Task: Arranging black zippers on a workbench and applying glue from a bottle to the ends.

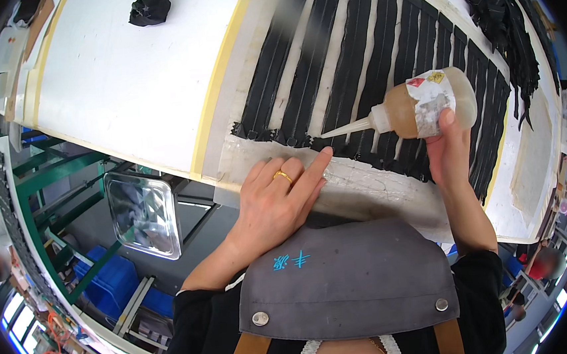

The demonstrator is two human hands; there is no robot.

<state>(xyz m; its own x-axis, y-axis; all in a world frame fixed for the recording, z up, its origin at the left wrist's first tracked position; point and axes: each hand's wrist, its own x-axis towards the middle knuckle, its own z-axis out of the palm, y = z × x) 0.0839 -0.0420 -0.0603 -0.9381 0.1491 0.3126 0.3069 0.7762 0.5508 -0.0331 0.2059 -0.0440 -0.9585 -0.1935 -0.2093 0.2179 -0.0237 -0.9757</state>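
Observation:
A row of black zippers [302, 93] lies side by side on a pale sheet [281, 152] on the white table. My right hand [448, 149] grips a translucent squeeze bottle [462, 93] of amber-brown liquid, tilted on its side. Its label bears hazard symbols. The long tapered nozzle [347, 128] points left, its tip at or just above the near end of a zipper. My left hand [280, 197], a gold-coloured ring on one finger, rests near the table's front edge. Its extended index fingertip is at the zipper ends, close below the nozzle tip; whether it presses one is unclear.
Loose black zippers [501, 20] are heaped at the far right. A crumpled black bundle [150, 8] sits at the back left. Yellow tape [220, 77] crosses the table [131, 84]. Below its front edge are a shiny metal tray [144, 215], a green frame [53, 175] and a blue bin [106, 276].

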